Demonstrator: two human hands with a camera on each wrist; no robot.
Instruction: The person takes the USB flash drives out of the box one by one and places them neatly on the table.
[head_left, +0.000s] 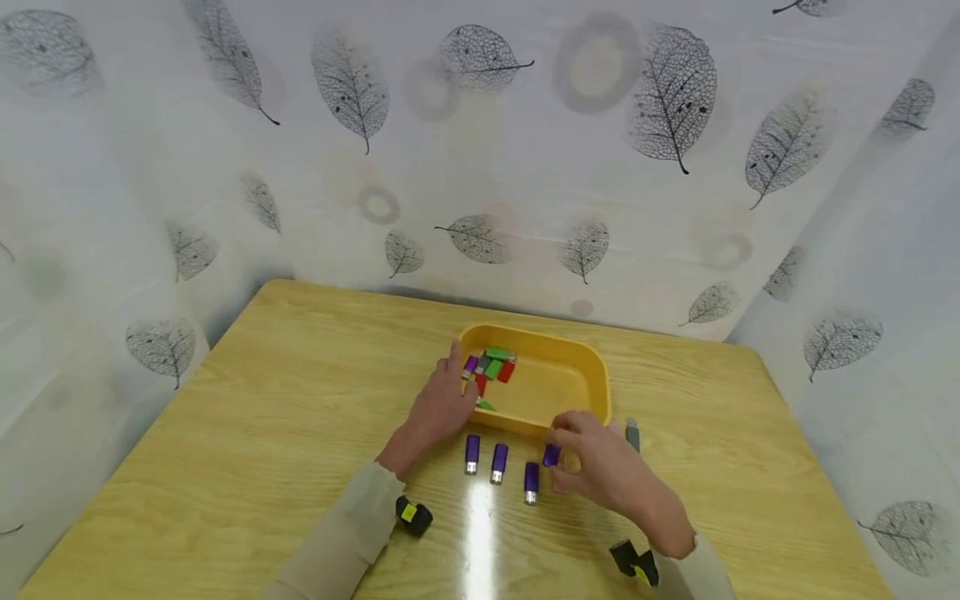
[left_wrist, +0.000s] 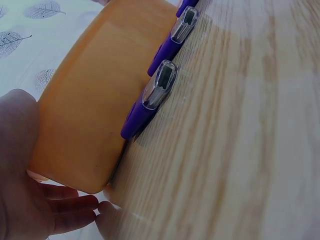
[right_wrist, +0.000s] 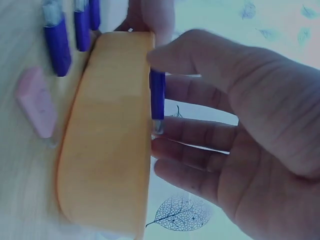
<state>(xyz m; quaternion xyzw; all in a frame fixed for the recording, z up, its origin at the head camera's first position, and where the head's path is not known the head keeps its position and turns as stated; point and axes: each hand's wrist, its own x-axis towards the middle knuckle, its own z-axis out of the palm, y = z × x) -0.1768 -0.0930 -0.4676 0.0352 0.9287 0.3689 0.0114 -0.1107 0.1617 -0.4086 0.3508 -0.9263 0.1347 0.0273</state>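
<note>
Head, lower centre: left hand [head_left: 435, 406] grips the yellow tray [head_left: 558, 385] (steadying it, I'd guess). Left wrist, top: purple sticks [left_wrist: 137, 120], spaced presumably for easy gripping. Right wrist, centre: right hand [right_wrist: 262, 127] pinches another purple stick [right_wrist: 158, 95] near the tray.

Tray [head_left: 558, 390]: plain yellow-orange
Drives [head_left: 532, 477], tray's six o'clock: purple, silver-tipped
Pile [head_left: 492, 369], nine o'clock: green, red, purple, grey
Piece [right_wrist: 37, 102], five o'clock: pink, perhaps faintly marked
Cloth [head_left: 480, 167]: whitish, dark leaves, grey rings
Table [head_left: 300, 375]: yellow woodgrain
</note>
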